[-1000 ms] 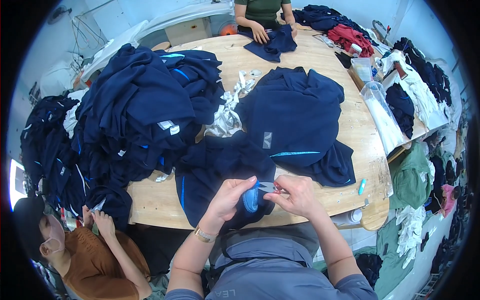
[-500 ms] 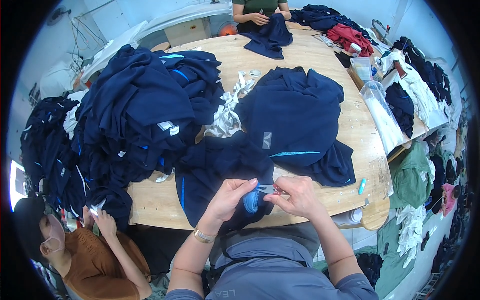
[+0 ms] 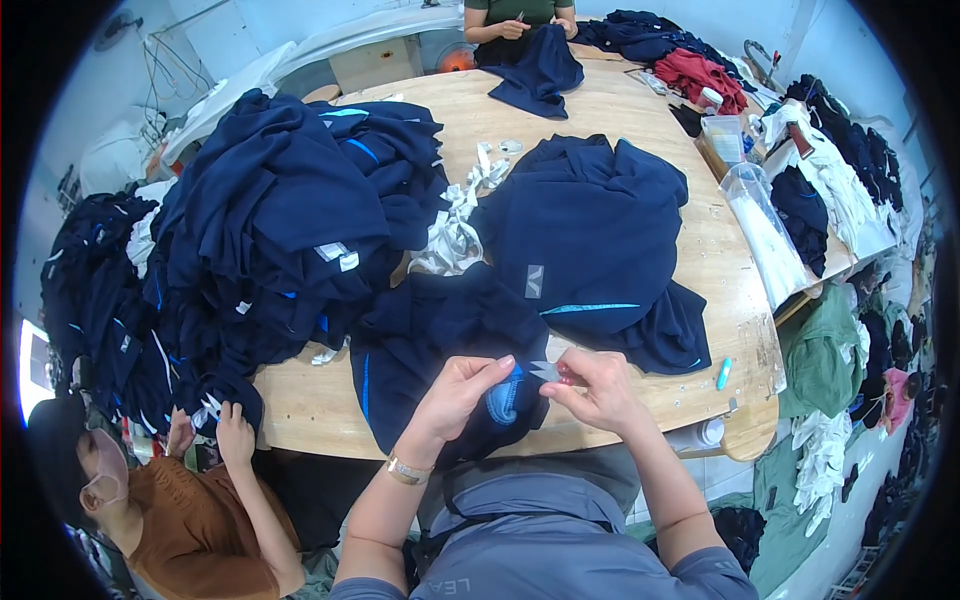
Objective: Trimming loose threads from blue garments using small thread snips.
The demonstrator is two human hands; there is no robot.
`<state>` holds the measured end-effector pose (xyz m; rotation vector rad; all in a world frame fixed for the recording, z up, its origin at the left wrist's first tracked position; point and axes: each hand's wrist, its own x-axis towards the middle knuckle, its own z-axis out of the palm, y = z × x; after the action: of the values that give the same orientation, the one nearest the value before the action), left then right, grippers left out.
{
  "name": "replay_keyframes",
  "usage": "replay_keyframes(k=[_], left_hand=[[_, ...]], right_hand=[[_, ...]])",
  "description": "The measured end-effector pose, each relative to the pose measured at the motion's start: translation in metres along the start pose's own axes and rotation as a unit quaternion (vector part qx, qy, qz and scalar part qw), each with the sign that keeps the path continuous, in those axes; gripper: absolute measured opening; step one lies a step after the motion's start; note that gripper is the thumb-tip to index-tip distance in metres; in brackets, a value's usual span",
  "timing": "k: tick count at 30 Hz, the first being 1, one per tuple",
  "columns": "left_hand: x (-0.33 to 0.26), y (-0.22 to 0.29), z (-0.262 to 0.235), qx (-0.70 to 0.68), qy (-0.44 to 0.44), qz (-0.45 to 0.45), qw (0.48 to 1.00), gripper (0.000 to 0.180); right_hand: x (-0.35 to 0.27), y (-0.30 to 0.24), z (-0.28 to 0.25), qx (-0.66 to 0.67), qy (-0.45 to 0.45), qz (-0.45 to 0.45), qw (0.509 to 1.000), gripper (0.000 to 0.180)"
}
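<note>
A dark navy garment [image 3: 425, 325] lies at the table's front edge, one end of it turned so that a lighter blue stitched edge [image 3: 503, 400] shows. My left hand [image 3: 463, 393] pinches the garment beside that edge, thumb on top. In my right hand [image 3: 597, 390] is a pair of thread snips [image 3: 546, 372], gripped between thumb and fingers. Their two pointed blades are spread and aim left, a little apart from the cloth. The handles are mostly hidden by my fingers.
Navy garments form a large heap [image 3: 275, 190] on the left; a flatter stack [image 3: 595, 230] lies ahead. White strips [image 3: 450, 235] run between them. A turquoise pen-like object [image 3: 724, 373] lies at right. One co-worker [image 3: 190, 510] sits at left, another [image 3: 520, 25] across the table [image 3: 730, 300].
My right hand has drawn the snips slightly right, off the cloth, and their blades have parted. My left hand stays nearly still. The left co-worker's hands have shifted.
</note>
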<state>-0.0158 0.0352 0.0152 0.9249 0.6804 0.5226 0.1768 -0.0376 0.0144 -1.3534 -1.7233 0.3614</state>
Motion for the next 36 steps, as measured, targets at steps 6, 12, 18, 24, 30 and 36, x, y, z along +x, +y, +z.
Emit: replay_keyframes(k=[6,12,18,24,30,36], left_hand=[[0.0,0.001,-0.003,0.008,0.008,0.0,1.0,0.023],[0.0,0.001,-0.001,0.012,-0.009,-0.002,1.0,0.024],[-0.002,0.002,0.004,0.02,-0.009,0.007,1.0,0.023],[-0.002,0.002,0.004,0.035,-0.01,0.008,0.999,0.023],[-0.001,0.001,0.003,0.027,-0.011,0.007,1.0,0.022],[0.0,-0.004,-0.007,0.03,-0.016,0.03,0.999,0.022]], right_hand=[[-0.002,-0.001,-0.009,-0.085,-0.046,-0.022,0.995,0.038],[0.0,-0.005,-0.006,-0.106,-0.043,-0.063,0.991,0.04],[0.002,-0.004,-0.004,-0.111,-0.044,-0.077,0.99,0.041],[0.001,-0.006,-0.004,-0.116,-0.039,-0.085,0.989,0.041],[-0.001,-0.006,-0.006,-0.129,-0.056,-0.083,0.987,0.038],[-0.007,0.002,-0.009,0.07,0.034,0.081,0.994,0.033]])
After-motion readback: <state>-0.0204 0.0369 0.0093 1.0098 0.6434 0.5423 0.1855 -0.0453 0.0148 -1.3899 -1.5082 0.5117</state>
